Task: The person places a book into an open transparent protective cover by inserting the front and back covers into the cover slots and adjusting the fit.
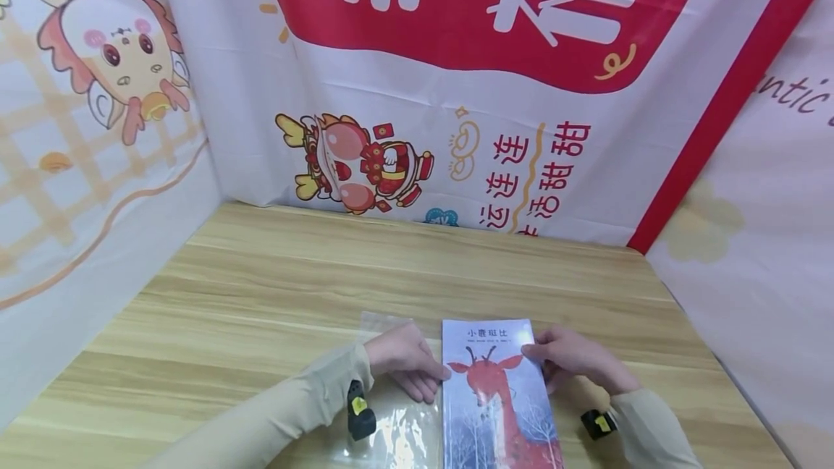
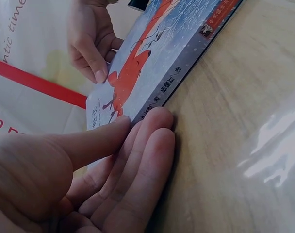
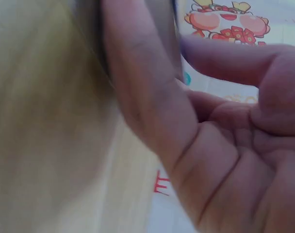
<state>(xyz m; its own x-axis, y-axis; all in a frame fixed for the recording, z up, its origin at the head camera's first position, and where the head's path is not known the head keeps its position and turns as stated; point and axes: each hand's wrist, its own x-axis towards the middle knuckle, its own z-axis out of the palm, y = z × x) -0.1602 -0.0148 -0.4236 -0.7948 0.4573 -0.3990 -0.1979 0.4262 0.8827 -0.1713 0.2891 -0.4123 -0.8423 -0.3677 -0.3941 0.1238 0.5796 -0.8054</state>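
A paperback book [image 1: 491, 411] with a red deer on its pale blue cover is at the front of the table, held between both hands. My left hand [image 1: 407, 360] pinches its left edge, thumb on the cover and fingers against the spine, as the left wrist view shows. On the opposite edge, near the top corner, my right hand [image 1: 576, 357] grips with the thumb on the cover and fingers beneath. A clear plastic sleeve [image 1: 417, 433] lies flat beside the book, partly under the left hand and forearm. The book's lower end is cut off in the head view.
The wood-grain table [image 1: 365, 266] runs back to a printed cloth [image 1: 391, 78] that hangs behind it. Further cloths hang at the left [image 1: 130, 237] and right sides. Black devices with yellow marks sit at both wrists.
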